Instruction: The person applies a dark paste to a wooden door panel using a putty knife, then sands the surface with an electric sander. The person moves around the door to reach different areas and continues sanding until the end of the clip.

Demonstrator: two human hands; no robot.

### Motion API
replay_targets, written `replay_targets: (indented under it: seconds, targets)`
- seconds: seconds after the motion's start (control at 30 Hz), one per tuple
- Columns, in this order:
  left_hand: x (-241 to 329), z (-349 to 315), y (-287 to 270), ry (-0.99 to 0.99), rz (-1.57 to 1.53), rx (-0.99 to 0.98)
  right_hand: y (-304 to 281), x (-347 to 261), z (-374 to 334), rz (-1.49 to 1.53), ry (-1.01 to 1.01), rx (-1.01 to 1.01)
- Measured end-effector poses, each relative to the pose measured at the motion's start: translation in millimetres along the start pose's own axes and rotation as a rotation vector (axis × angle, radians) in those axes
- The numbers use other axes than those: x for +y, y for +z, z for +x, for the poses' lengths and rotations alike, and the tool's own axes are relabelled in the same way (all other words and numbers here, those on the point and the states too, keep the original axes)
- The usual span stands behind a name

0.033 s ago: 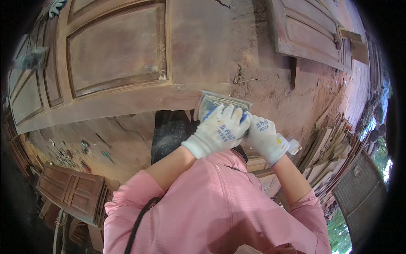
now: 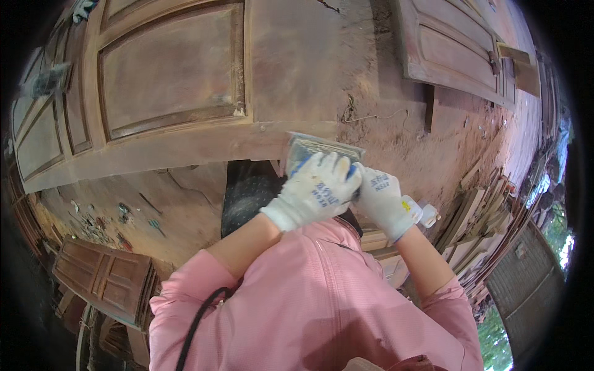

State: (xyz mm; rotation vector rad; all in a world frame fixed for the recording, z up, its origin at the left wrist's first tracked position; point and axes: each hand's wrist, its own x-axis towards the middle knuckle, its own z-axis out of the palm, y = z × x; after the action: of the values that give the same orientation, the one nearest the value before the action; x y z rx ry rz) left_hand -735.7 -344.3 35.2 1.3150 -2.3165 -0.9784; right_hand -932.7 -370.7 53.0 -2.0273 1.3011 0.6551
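Both my hands wear white knitted gloves with blue print. My left hand (image 2: 317,185) is closed over the top of a dusty sander (image 2: 325,147), its fingers bent across blue parts of the body. Close against it, my right hand (image 2: 378,196) wraps the sander's right rear end; its fingertips are partly hidden. The sander's flat rectangular base rests at the near right corner of a wooden panel door (image 2: 185,151), partly past the edge. A black cord (image 2: 198,324) runs by my left arm.
A second panel door (image 2: 458,55) lies at the far right. A stack of small door panels (image 2: 102,281) stands at the left, tools (image 2: 156,226) lie on the dusty ground, and wood strips (image 2: 476,216) are piled at the right. Another person's gloved hand (image 2: 82,9) shows far left.
My hands and the sander have shifted very slightly to the left along the door's edge. The grip looks the same.
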Motion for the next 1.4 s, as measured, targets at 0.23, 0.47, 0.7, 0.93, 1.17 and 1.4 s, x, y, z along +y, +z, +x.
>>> replay_targets:
  seconds: [0.23, 0.47, 0.7, 0.93, 1.17, 1.4]
  targets:
    - [0, -1, 12, 0.009, 0.019, 0.025, -5, -2, 1, 0.032, -0.002, -0.006]
    - [-12, -20, 3, 0.021, 0.002, 0.12, 13, -9, 7, -0.07, -0.018, -0.008]
    - [5, 9, 25, 0.072, -0.032, 0.091, 2, 14, -9, -0.042, 0.05, 0.022]
    - [-37, -4, -25, 0.015, 0.052, 0.156, -3, -12, 41, -0.073, -0.101, 0.154]
    - [-85, -82, -70, -0.112, 0.232, 0.197, -4, -108, 88, -0.021, -0.316, 0.116]
    - [-76, -38, -58, 0.267, 0.123, 0.003, 33, -56, 48, 0.43, -0.261, 0.131]
